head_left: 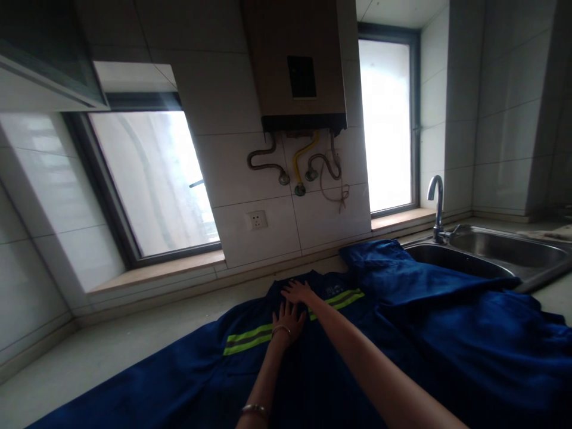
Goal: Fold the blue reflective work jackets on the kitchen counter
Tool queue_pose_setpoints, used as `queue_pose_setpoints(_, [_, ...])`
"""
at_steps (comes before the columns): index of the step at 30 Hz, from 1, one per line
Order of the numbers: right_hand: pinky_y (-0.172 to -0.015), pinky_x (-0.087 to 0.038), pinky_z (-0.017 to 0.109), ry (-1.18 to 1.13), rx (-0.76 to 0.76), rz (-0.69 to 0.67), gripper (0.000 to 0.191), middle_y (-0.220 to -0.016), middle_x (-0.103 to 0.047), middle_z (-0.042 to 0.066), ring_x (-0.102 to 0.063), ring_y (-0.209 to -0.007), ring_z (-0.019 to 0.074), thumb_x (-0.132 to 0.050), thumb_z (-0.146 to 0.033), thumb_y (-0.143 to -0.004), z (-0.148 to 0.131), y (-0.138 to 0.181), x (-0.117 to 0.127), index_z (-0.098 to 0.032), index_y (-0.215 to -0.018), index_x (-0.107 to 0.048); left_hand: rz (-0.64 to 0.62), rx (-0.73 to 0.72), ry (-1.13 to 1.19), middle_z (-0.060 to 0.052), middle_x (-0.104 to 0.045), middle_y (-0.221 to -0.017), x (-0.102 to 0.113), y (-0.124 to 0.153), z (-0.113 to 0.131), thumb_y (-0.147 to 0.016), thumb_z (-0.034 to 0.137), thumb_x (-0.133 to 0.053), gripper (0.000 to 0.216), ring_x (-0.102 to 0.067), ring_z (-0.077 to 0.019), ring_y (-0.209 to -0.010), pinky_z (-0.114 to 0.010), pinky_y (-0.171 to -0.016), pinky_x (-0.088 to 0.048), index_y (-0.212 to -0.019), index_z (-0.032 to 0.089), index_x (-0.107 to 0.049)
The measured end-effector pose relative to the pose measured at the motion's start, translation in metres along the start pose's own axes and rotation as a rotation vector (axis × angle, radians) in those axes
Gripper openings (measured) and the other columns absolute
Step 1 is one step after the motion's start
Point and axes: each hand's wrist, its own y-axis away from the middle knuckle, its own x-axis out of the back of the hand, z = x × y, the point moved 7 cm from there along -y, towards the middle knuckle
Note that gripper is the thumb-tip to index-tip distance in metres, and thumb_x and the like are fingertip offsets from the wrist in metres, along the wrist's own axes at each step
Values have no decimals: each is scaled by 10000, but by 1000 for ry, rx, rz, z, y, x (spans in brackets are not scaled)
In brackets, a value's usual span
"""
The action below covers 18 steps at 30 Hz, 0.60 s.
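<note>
A dark blue work jacket (250,381) with yellow-green reflective strips lies spread over the counter, collar toward the wall. My left hand (288,325), with bangles on the wrist and forearm, rests flat on its chest between the strips, fingers spread. Just beyond it, my right hand (297,292) lies near the collar, fingers apart and pressed to the cloth. Neither hand grips anything. One sleeve stretches to the lower left. On the right, more blue cloth (424,286) lies bunched and folded, part of it over the sink's edge.
A steel double sink (504,247) with a curved tap (438,202) sits at the right. Pale countertop (179,316) shows along the wall. Above hang a water heater (299,65) and its pipes, with a wall socket (257,220) below and windows on either side.
</note>
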Motion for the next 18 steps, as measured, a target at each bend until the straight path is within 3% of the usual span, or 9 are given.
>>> queue_pose_setpoints(6, [-1054,-52,602,-30,-35,-12,561,-1495,-234,32,-164,-1377,258,-274,-584,-885,2,-4,-2,-333,-1381,-348,5,2,-9,-108,-114,-1524,2,7,3,-868,533,-182,653,-76,-326,-1387,-578,-1069,-120,-1441,219,-206])
queue_pose_setpoints(9, [-1060,-113,577,-39,-13,12,555,-1464,-311,47,-238,-1353,260,-307,-573,-878,-1,3,5,-313,-1360,-395,13,-11,-19,-113,-114,-1523,3,9,3,-869,535,-176,653,-82,-327,-1387,-573,-1067,-133,-1437,217,-221])
queue_pose_setpoints(13, [-1075,-188,474,-21,0,110,506,-1420,-382,90,-323,-1311,226,-309,-428,-906,-2,23,18,-235,-1366,-395,13,2,-7,-118,-113,-1523,3,7,1,-861,557,-175,671,-80,-324,-1388,-564,-1071,-135,-1436,213,-225])
queue_pose_setpoints(15, [-1078,-155,489,7,-27,157,536,-1449,-314,140,-259,-1339,264,-373,-385,-880,2,38,20,-174,-1373,-380,26,-1,-5,-122,-119,-1522,3,6,1,-860,559,-179,673,-78,-326,-1388,-567,-1069,-135,-1432,209,-235])
queue_pose_setpoints(18, [-1025,-123,610,32,-108,156,587,-1453,-255,218,-199,-1337,383,-386,-454,-862,10,60,16,-111,-1337,-428,33,-17,-13,-132,-123,-1520,2,5,2,-861,555,-171,676,-80,-331,-1386,-578,-1067,-129,-1435,202,-228])
